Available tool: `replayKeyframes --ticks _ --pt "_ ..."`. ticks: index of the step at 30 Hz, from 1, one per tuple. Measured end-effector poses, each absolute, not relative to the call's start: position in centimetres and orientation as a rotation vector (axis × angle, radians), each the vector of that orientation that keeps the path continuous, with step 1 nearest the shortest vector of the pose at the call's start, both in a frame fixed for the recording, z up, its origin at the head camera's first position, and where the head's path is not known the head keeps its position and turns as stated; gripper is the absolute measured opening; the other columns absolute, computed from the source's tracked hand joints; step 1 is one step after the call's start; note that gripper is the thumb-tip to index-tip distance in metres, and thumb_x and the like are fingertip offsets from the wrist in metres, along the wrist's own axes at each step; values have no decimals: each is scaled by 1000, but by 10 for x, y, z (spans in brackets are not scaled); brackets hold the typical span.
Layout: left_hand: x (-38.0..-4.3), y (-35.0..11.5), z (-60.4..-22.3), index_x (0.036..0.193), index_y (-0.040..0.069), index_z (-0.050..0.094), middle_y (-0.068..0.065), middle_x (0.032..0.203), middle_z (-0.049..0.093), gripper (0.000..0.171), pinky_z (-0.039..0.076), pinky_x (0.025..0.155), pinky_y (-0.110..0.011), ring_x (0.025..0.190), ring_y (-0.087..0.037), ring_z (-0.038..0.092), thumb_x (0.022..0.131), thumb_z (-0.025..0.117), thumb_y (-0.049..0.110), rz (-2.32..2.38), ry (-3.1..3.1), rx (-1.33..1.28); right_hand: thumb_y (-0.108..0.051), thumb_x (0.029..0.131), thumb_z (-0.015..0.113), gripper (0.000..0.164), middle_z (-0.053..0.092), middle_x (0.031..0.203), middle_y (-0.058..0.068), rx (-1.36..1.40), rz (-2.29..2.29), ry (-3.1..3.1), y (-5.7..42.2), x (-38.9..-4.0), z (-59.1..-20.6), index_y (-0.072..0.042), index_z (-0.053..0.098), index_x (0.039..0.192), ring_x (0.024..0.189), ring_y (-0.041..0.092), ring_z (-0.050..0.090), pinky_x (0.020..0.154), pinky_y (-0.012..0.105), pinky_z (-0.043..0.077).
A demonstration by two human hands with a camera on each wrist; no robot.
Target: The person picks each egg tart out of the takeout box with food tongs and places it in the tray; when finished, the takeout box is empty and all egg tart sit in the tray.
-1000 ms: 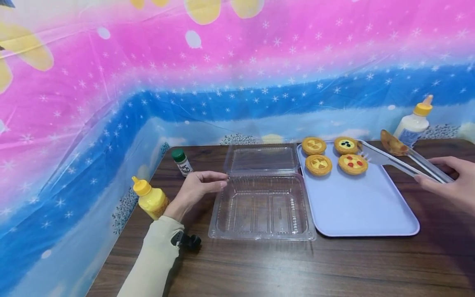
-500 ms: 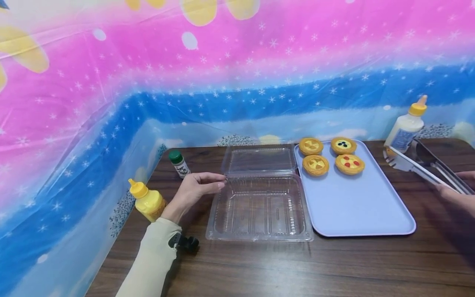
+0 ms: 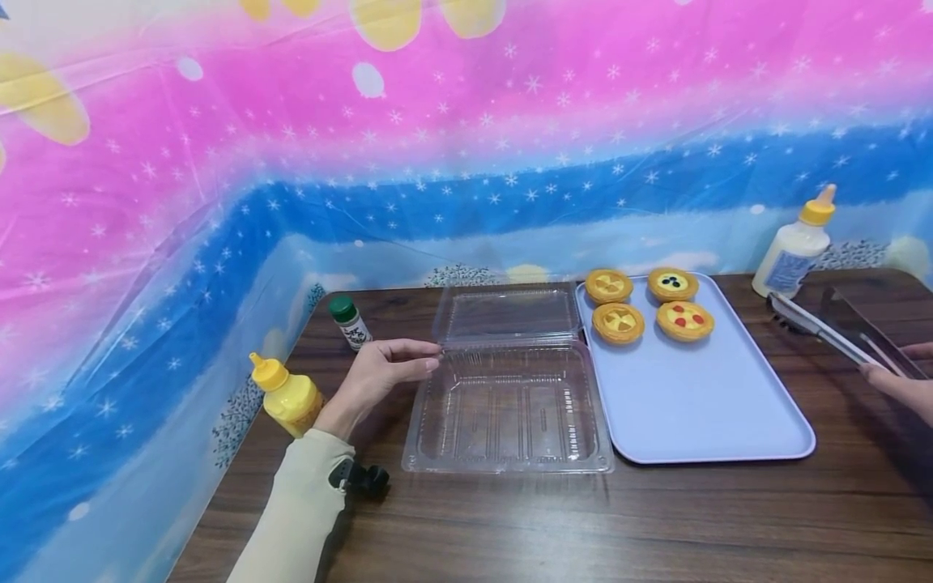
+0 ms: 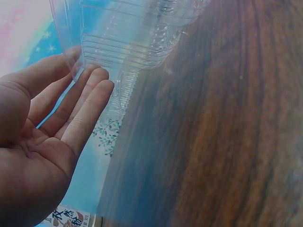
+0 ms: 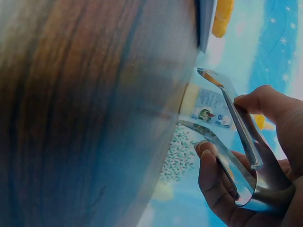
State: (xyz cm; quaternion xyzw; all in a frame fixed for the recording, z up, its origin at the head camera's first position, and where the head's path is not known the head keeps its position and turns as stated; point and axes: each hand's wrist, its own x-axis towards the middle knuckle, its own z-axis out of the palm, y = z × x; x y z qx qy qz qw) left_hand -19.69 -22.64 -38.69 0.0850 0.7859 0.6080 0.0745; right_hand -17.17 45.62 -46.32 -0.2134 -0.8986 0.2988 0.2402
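Thumb and fingers of my left hand (image 3: 385,374) pinch the left rim of a clear plastic clamshell container (image 3: 510,417), whose lid (image 3: 510,313) is folded back; the left wrist view shows the rim between the fingers. In my right hand (image 3: 904,387), partly out of the head view, are metal tongs (image 5: 244,137) with spread arms and nothing between their tips. They hover over the table to the right of a lavender tray (image 3: 703,405). At the tray's far end sit several tarts, among them one with red pieces (image 3: 685,321) and one with dark berries (image 3: 673,284).
A white bottle with a yellow cap (image 3: 791,251) stands behind the tongs. On the left are a yellow squeeze bottle (image 3: 291,397), close to my left wrist, and a green-capped shaker (image 3: 351,324). A patterned cloth (image 3: 437,194) lines the back and left side.
My right hand and the tongs have moved right and down, away from the tarts and clear of the tray. My left hand keeps its grip on the container; the tarts stay put.
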Motion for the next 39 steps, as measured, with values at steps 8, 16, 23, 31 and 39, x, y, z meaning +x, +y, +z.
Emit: replayKeyframes --ticks 8,16,23,31,39 --pt "-196 -228 -386 109 9 74 -7 107 72 30 55 83 -34 95 -26 69 83 79 22 1804 2378 256 -31 81 73 66 54 89 26 -482 853 -2502 466 -180 -478 12 51 126 54 -3 37 44 18 32" --pt "-195 -229 -387 110 8 73 -7 108 71 31 55 83 -37 95 -25 69 82 79 21 1810 2374 263 -19 77 72 58 54 77 27 -313 913 -2525 424 -161 -438 21 48 111 58 -10 33 46 16 33" --pt "-195 -229 -386 109 11 74 -5 109 71 31 54 85 -34 97 -24 68 82 79 25 1774 2393 250 -18 74 74 59 54 67 29 -210 939 -2583 419 -154 -431 27 47 101 53 -7 37 45 15 33" --pt "-196 -228 -386 109 11 74 -4 109 71 32 53 86 -33 98 -23 68 81 80 26 1771 2396 253 -23 74 75 59 54 72 38 -181 826 -2637 415 -152 -427 26 49 95 55 9 44 44 16 32" --pt "-195 -228 -387 110 10 73 -6 109 71 33 54 84 -35 97 -26 68 82 79 27 1777 2400 269 -37 79 75 78 52 89 45 -265 740 -2719 411 -149 -425 29 43 107 67 38 55 56 29 47"
